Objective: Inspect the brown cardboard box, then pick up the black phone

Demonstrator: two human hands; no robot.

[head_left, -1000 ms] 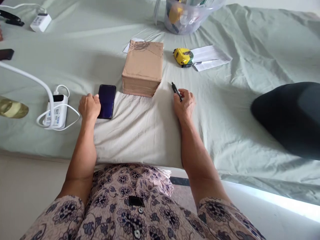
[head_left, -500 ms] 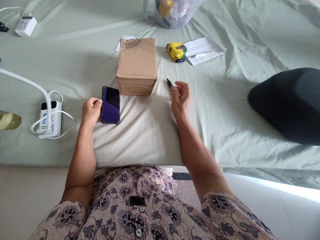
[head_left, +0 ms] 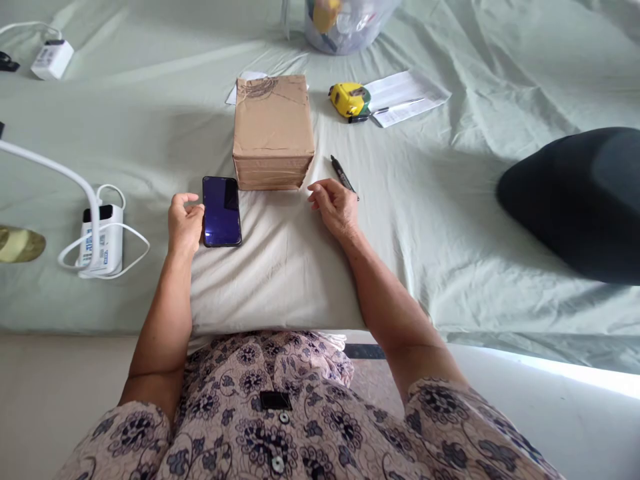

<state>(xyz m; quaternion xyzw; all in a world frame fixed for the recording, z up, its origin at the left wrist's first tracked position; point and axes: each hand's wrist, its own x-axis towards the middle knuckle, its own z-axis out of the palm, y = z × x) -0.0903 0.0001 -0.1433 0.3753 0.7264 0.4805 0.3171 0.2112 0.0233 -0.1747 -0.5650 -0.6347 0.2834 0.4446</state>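
Bare and loosely curled, the left hand (head_left: 184,220) rests on the pillow's (head_left: 280,267) left edge, fingers a little apart, holding nothing, its fingertips touching the left side of the dark phone (head_left: 221,211). The right hand (head_left: 334,207) lies slack on the pillow too, fingers apart and empty; the black pen (head_left: 343,175) lies on the sheet just beside it at about one o'clock.

Half a second ago that right hand was raised with the pen pinched in its fingers; now the pen is down and the hand has come leftward toward the brown paper-wrapped parcel (head_left: 273,132), which sits at twelve o'clock from the pillow, touching its far edge. The phone has barely shifted.

Pale green sheet covers the bed (head_left: 450,200). At one o'clock from the parcel lie a yellow tape measure (head_left: 349,99) and a sheet of paper (head_left: 407,97); a clear plastic tub (head_left: 345,20) stands at the top. At nine o'clock a white power bank (head_left: 103,237) lies wound in its cable. A dark cushion (head_left: 575,200) sits at three o'clock.
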